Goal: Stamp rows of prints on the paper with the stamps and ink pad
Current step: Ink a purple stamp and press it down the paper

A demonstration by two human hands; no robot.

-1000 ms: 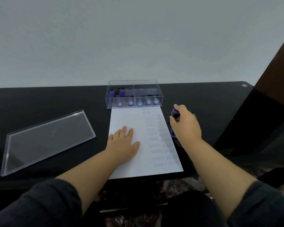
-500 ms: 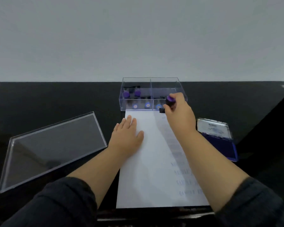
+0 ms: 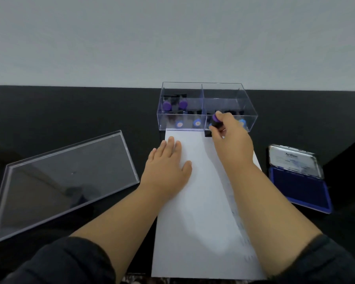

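I see the purple-knobbed black stamp [image 3: 214, 125] at the far edge of the white paper sheet [image 3: 201, 212], its base half hidden by my right hand [image 3: 231, 140], whose grip is closed around it. The faint prints along the paper's right edge are unreadable. My left hand [image 3: 167, 169] lies flat, fingers spread, on the paper on the black desk [image 3: 70, 111].

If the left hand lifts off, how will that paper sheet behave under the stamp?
The paper looks like one thin sheet, so it is probably light and floppy. On the glossy black table it may slide or skew once the flat left hand lets go. The stamp in the right hand could drag its far edge.
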